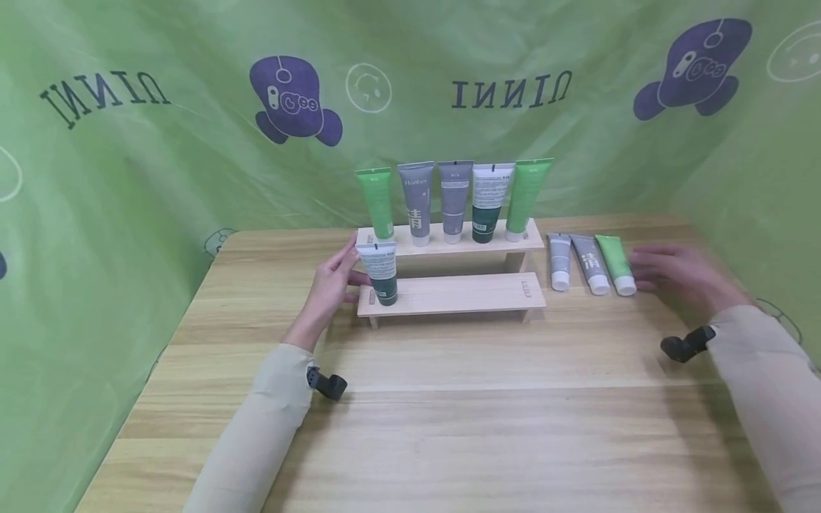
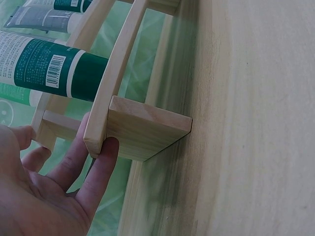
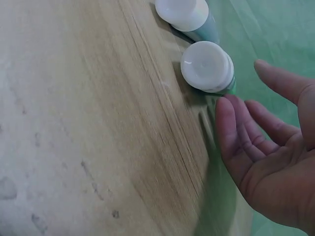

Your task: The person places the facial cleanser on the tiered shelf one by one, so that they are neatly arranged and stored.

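Observation:
My left hand (image 1: 328, 288) is at the left end of a two-tier wooden rack (image 1: 452, 303). Its fingers (image 2: 101, 179) touch the end of the lower shelf, without gripping any tube. A white and dark-green squeeze tube (image 1: 380, 271) stands cap down on that shelf, close to the hand. Right of the rack, my right hand (image 1: 680, 274) is beside a light-green tube (image 1: 616, 263) lying on the table. In the right wrist view, its loosely bent fingers (image 3: 229, 128) are just by the tube's white cap (image 3: 206, 66), holding nothing; whether they touch it I cannot tell.
Several tubes stand cap down along the upper shelf (image 1: 398, 246), among them a green tube (image 1: 529, 192) at its right end. A small grey tube (image 1: 560, 260) and a larger grey tube (image 1: 590, 263) lie on the wooden table (image 1: 449, 434). A green printed curtain (image 1: 410, 43) hangs behind.

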{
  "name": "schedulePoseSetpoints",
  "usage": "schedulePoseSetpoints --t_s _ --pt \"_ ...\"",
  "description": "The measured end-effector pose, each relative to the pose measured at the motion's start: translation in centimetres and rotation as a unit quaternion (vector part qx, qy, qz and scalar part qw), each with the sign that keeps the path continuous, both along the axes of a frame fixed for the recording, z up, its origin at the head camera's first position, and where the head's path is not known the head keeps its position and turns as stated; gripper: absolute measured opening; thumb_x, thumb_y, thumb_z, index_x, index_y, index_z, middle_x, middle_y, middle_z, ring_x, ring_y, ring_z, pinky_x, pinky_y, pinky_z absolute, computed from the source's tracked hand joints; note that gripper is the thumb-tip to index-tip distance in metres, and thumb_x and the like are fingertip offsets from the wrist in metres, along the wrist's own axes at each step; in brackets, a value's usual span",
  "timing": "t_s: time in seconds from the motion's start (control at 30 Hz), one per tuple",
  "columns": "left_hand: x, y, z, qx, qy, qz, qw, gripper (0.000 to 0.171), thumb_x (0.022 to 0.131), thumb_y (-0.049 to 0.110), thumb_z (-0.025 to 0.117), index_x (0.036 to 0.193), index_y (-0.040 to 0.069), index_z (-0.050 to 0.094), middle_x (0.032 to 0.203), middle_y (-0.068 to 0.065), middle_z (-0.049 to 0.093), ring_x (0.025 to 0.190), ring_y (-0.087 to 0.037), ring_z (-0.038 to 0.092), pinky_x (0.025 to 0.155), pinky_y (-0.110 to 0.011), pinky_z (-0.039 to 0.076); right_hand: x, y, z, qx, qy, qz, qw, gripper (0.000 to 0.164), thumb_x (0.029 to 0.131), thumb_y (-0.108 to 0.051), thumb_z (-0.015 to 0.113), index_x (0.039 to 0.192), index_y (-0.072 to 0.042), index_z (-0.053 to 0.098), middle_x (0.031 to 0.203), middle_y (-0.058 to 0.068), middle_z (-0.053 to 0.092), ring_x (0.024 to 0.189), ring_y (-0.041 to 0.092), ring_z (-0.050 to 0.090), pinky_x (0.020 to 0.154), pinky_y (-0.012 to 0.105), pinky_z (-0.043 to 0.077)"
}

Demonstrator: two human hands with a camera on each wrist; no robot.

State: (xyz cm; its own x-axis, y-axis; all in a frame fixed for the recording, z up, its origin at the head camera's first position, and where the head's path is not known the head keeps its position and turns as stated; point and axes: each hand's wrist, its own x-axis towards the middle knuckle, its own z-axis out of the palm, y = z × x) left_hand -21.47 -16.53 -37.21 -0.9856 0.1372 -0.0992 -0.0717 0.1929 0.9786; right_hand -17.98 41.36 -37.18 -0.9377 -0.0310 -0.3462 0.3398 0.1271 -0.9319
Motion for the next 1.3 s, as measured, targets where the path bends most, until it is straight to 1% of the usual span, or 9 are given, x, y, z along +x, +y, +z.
schedulePoseSetpoints --t_s 0.17,0.27,0.4,0.5,0.73,0.83,0.97,1.17,1.3 --pt "0.0 -0.1 0.0 0.001 0.001 0.0 1.0 0.05 0.108 0.044 0.042 0.156 0.04 0.031 0.136 -0.016 0.06 0.091 -0.02 0.067 0.082 -0.047 0.06 -0.4 -0.6 0.1 0.032 -0.028 -0.008 0.999 0.048 0.1 -0.021 0.066 0.136 -0.001 0.041 0.095 -0.005 0.07 0.088 0.01 0.067 0.082 0.028 0.058" --pt "0.0 0.0 0.0 0.0 0.002 0.002 1.0 0.049 0.107 0.045 0.043 0.155 0.042 0.033 0.135 -0.017 0.06 0.091 -0.02 0.068 0.081 -0.047 0.059 -0.7 -0.8 0.1 0.116 -0.019 0.019 0.993 0.061 0.101 -0.029 0.063 0.141 0.009 0.038 0.092 -0.01 0.067 0.085 0.004 0.065 0.08 0.025 0.058" --pt "0.1 0.1 0.0 -0.001 0.007 -0.001 1.0 0.048 0.107 0.047 0.042 0.154 0.043 0.034 0.139 -0.015 0.059 0.093 -0.022 0.068 0.079 -0.046 0.06 -1.2 -1.1 0.2 0.188 -0.01 0.043 0.981 0.076 0.103 -0.033 0.061 0.145 0.02 0.026 0.09 -0.011 0.065 0.082 0.001 0.063 0.077 0.024 0.058" --pt "0.1 0.1 0.0 0.0 0.01 -0.004 0.9999 0.048 0.107 0.047 0.042 0.154 0.042 0.034 0.142 -0.012 0.057 0.093 -0.022 0.067 0.078 -0.045 0.061 -1.4 -1.5 0.4 0.222 -0.017 0.048 0.974 0.08 0.102 -0.036 0.061 0.145 0.022 0.026 0.09 -0.008 0.067 0.081 0.002 0.063 0.076 0.025 0.058" --pt "0.1 0.0 -0.1 0.006 0.01 -0.003 0.9999 0.051 0.107 0.046 0.043 0.156 0.038 0.032 0.142 -0.013 0.056 0.091 -0.021 0.067 0.078 -0.044 0.061 -1.7 -2.5 1.2 0.295 -0.036 0.058 0.953 0.086 0.098 -0.046 0.063 0.143 0.021 0.032 0.103 0.016 0.069 0.084 0.013 0.065 0.082 0.035 0.057" --pt "0.0 -0.1 -0.1 0.007 0.011 -0.004 0.9999 0.052 0.107 0.046 0.043 0.157 0.037 0.032 0.142 -0.013 0.056 0.091 -0.021 0.067 0.078 -0.044 0.061 -1.8 -2.8 1.3 0.314 -0.033 0.064 0.947 0.088 0.097 -0.048 0.064 0.142 0.021 0.033 0.114 0.031 0.063 0.091 0.024 0.066 0.091 0.047 0.054" --pt "0.0 0.0 -0.1 0.006 0.008 -0.003 0.9999 0.053 0.107 0.046 0.043 0.157 0.036 0.032 0.139 -0.015 0.057 0.091 -0.02 0.067 0.081 -0.048 0.06 -2.0 -3.0 1.3 0.321 -0.034 0.069 0.944 0.091 0.096 -0.049 0.064 0.141 0.023 0.032 0.127 0.039 0.053 0.103 0.037 0.063 0.097 0.056 0.049" --pt "0.1 0.0 -0.1 0.009 0.003 -0.001 1.0 0.051 0.107 0.045 0.043 0.157 0.038 0.032 0.136 -0.017 0.058 0.091 -0.021 0.067 0.083 -0.051 0.059 -2.2 -2.9 1.1 0.319 -0.036 0.07 0.945 0.091 0.095 -0.049 0.066 0.141 0.023 0.033 0.123 0.037 0.056 0.093 0.025 0.066 0.092 0.049 0.053" --pt "0.1 0.0 0.0 0.009 0.0 -0.002 1.0 0.049 0.108 0.044 0.042 0.155 0.041 0.033 0.135 -0.017 0.059 0.09 -0.021 0.068 0.083 -0.051 0.059 -2.2 -2.7 0.9 0.322 -0.034 0.068 0.944 0.093 0.094 -0.053 0.066 0.141 0.021 0.034 0.125 0.038 0.055 0.098 0.03 0.064 0.094 0.052 0.052"
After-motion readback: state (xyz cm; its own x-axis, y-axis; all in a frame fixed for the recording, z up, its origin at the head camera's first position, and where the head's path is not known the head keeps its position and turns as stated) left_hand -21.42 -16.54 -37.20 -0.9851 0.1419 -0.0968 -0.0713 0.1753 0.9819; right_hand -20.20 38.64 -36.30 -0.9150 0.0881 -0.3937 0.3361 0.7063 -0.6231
